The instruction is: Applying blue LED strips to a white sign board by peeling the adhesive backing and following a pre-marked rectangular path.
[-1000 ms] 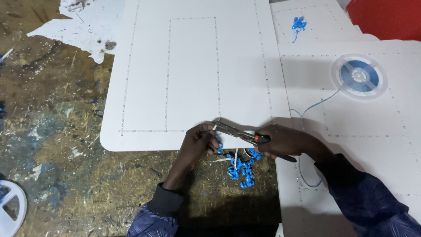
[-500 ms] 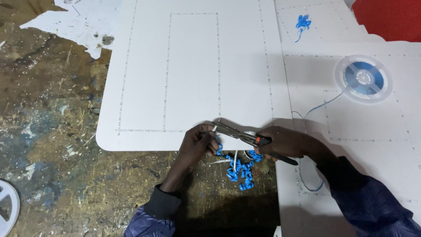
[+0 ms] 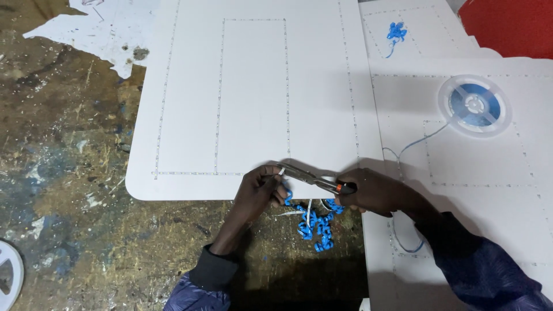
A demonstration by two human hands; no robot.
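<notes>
My left hand [image 3: 260,189] pinches a thin white strip end [image 3: 281,171] at the near edge of a large white board [image 3: 253,86]. My right hand [image 3: 374,191] grips pliers [image 3: 314,178] with orange-tipped handles, their jaws pointing left at the piece in my left fingers. Below the hands a tangle of blue and white strip pieces [image 3: 314,223] lies on the paint-stained floor.
A clear reel of blue strip [image 3: 474,105] sits on a second white board [image 3: 484,173] at right, its strip trailing toward my right hand. A small blue scrap [image 3: 396,31] lies far back. A red object [image 3: 512,23] fills the top right corner. A white reel [image 3: 8,282] is at bottom left.
The view has drifted slightly; both hands stay together at the board's near edge with the pliers still at the piece.
</notes>
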